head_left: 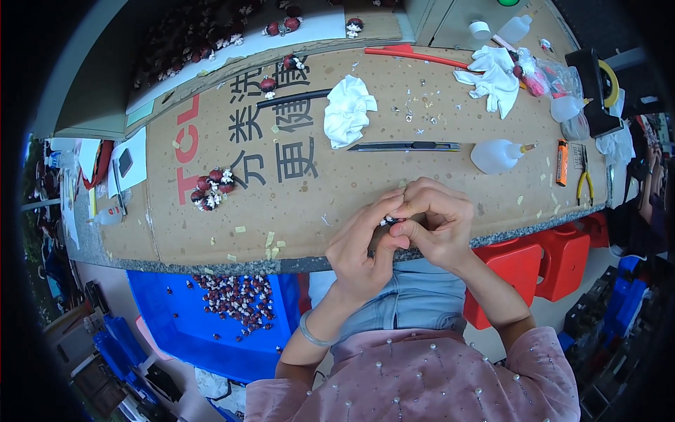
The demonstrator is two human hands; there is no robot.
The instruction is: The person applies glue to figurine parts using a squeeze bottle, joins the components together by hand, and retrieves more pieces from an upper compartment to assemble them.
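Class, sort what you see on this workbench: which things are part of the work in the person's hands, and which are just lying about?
In the work: left hand and right hand pinching a small white-and-dark piece; cluster of red-and-white figures; glue bottle.

Lying about: white cloth, utility knife, yellow pliers, orange lighter.

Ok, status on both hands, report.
Left hand and right hand pinched together on a small white piece. Utility knife lies beyond, clear of the hands.
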